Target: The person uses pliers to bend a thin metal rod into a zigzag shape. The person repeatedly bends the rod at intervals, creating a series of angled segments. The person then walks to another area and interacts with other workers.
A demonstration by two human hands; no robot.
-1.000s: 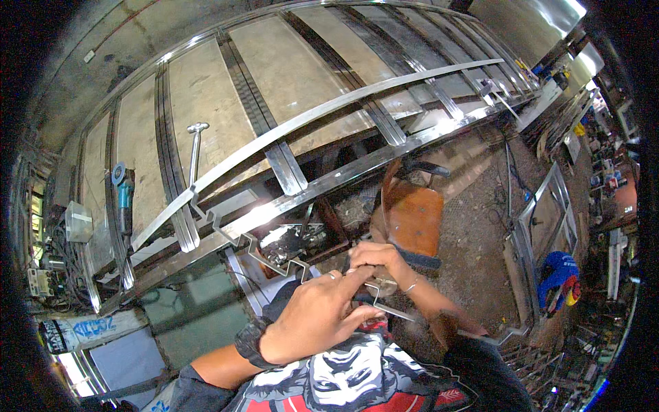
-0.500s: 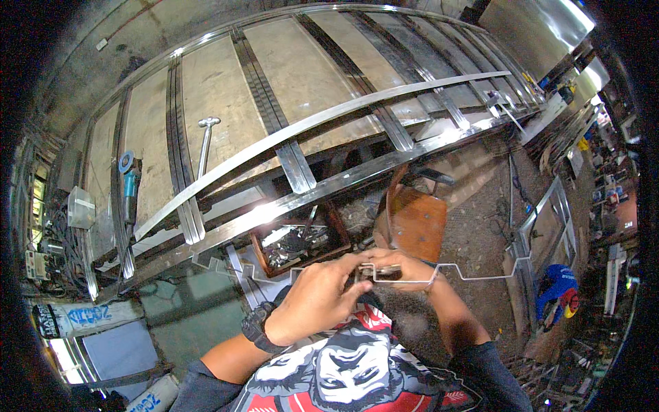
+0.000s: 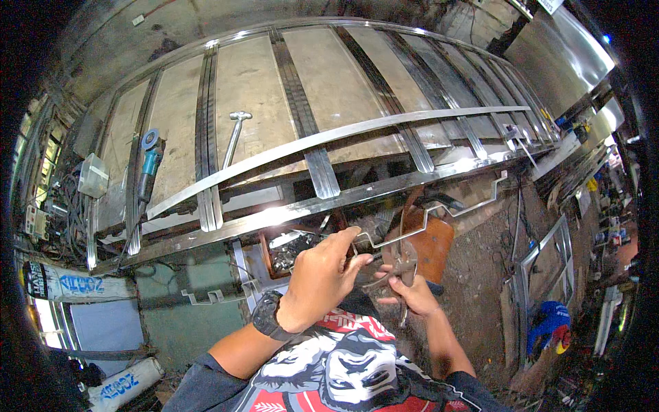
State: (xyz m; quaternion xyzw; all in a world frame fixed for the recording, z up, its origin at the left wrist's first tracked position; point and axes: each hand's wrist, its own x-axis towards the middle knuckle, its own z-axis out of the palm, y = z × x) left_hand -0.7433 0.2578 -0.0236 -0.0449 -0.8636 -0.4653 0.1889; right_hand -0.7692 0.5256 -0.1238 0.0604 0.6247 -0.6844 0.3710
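Note:
My left hand [image 3: 319, 278], with a dark watch on its wrist, pinches a thin metal strip [image 3: 397, 240] bent into square steps. The strip slants up to the right. Another stepped stretch shows left of the hand, and the part between is hidden behind it. My right hand [image 3: 415, 296] is wrapped round a pair of metal pliers [image 3: 407, 264], held upright just below the strip. I cannot tell whether the pliers' jaws touch the strip.
Ahead lies a long metal frame [image 3: 302, 200] with crossbars. An angle grinder [image 3: 148, 165] and a T-shaped metal tool [image 3: 235, 137] rest on it. Below stand a crate [image 3: 266, 254] of metal bits and an orange-brown chair [image 3: 429, 240]. A blue object [image 3: 549, 323] lies right.
The strip's right end has swung up, and its left stretch has dropped. My right hand has moved down off the strip, bringing the pliers into plain sight. The view has shifted slightly.

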